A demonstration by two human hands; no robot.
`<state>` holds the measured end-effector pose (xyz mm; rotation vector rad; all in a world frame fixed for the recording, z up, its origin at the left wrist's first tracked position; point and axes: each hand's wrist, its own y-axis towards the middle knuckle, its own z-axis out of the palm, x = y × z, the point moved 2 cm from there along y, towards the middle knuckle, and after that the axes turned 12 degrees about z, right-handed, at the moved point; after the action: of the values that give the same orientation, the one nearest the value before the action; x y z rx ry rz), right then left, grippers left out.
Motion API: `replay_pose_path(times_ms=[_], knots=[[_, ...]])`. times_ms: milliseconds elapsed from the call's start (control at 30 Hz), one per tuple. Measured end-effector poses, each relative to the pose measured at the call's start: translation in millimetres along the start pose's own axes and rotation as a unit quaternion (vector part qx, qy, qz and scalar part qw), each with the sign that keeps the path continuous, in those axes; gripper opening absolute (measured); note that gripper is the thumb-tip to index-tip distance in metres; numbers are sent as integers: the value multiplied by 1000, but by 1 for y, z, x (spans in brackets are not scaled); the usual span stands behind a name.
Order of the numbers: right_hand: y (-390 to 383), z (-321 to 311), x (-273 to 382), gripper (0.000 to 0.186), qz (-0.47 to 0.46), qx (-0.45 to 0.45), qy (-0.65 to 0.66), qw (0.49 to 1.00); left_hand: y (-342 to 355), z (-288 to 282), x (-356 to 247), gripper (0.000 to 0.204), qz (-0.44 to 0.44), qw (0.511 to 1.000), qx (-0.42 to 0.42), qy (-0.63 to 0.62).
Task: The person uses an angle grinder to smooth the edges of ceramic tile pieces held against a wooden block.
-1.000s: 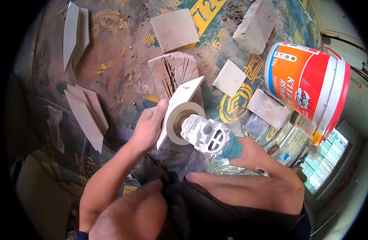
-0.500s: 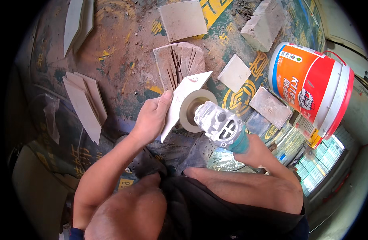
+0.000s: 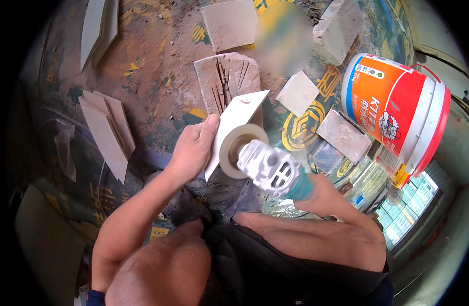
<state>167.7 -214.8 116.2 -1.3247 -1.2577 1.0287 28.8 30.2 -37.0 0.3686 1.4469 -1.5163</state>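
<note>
Tile (image 3: 233,118) in left grip (image 3: 192,149)

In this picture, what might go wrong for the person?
The bare left grip is close to the disc of the grinder, so a slip might injure it. Only that grip visibly steadies the pale tile, which might jerk or chip. The right grip alone holds the grinder, which might kick.

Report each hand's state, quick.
Left hand: closed, holding the pale tile by its edge.
Right hand: closed around the angle grinder.
</note>
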Motion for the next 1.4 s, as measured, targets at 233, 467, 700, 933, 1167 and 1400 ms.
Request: replay_pose_path(times_ms=[233,467,700,933,1167,1400], knots=[[8,-10,-2,40,0,-15,-8,1000,1,-2,-1,61,-11,1000,4,-18],[23,-30,-19,32,2,-29,30,999,-1,1,-7,63,-9,1000,-10,16],[26,-35,-27,36,-3,-33,71,997,-1,-4,-3,64,-2,998,6,68],[10,-13,-5,41,-66,-27,-1,997,0,-5,4,57,4,1000,10,27],[22,-28,-16,32,16,-11,25,1000,-1,-6,1,58,-10,1000,23,15],[29,-40,-22,33,2,-38,76,996,-2,-3,-8,59,0,999,16,40]])
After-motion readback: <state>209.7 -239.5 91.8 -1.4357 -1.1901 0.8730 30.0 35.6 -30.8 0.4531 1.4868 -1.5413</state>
